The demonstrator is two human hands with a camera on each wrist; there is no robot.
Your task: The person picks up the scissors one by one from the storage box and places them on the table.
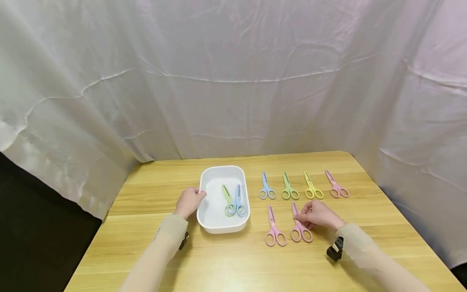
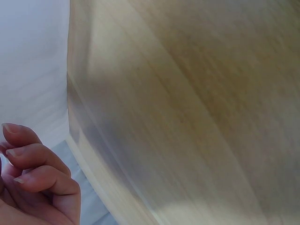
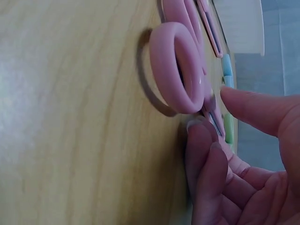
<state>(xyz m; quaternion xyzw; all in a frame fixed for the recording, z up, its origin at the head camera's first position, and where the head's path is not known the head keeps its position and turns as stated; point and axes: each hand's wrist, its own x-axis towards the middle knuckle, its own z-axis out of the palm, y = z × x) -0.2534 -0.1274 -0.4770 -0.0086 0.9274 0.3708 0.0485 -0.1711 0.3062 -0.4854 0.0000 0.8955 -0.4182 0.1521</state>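
Observation:
A white plastic tray [image 1: 223,229] stands on the wooden table, with green scissors [image 1: 227,194] and blue scissors [image 1: 238,198] crossed inside it. My left hand [image 1: 189,201] grips the tray's left rim; curled fingers [image 2: 42,161] show beside the white wall in the left wrist view. Over the right half of the table, my right hand [image 1: 318,215] pinches pink scissors [image 1: 300,230] near the middle, handles toward me. In the right wrist view, one handle loop [image 3: 161,70] shows large, with thumb and fingertips on either side of the scissors. A second pink pair [image 1: 273,227] lies just left.
Behind the right hand, a row holds blue scissors [image 1: 266,188], green scissors [image 1: 289,188], yellow scissors [image 1: 311,188] and pink scissors [image 1: 336,186]. A pale curtain [image 1: 233,101] hangs around the table's [image 1: 146,202] back and sides.

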